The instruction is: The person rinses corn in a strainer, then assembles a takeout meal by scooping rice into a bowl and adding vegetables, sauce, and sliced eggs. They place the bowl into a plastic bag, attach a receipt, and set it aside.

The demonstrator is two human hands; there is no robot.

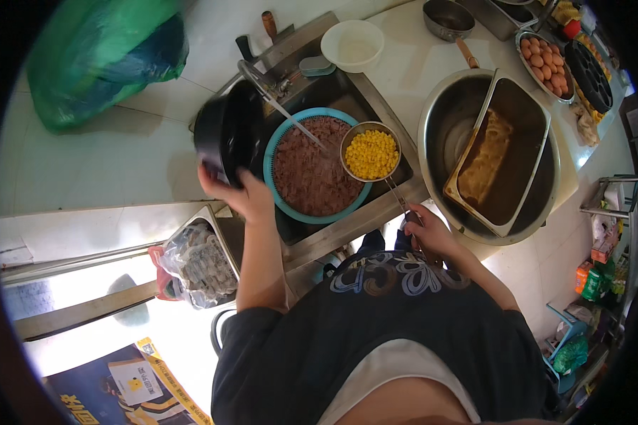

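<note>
My left hand [242, 193] grips the rim of a black pot [228, 131], tilted on its side over the sink [376, 212]. My right hand [427, 230] holds the long handle of a metal strainer [371, 153] full of yellow corn kernels. The strainer hovers over the right edge of a teal colander [273, 152] filled with reddish-brown beans, which sits in the sink. A curved tap [276, 103] reaches over the colander.
A large steel basin [439, 120] holding a rectangular metal tray of brown liquid stands to the right. A white bowl [352, 44], a small pan [446, 18] and a bowl of eggs [544, 62] lie behind. A bagged tray [198, 265] sits left; a green bag [99, 57] lies far left.
</note>
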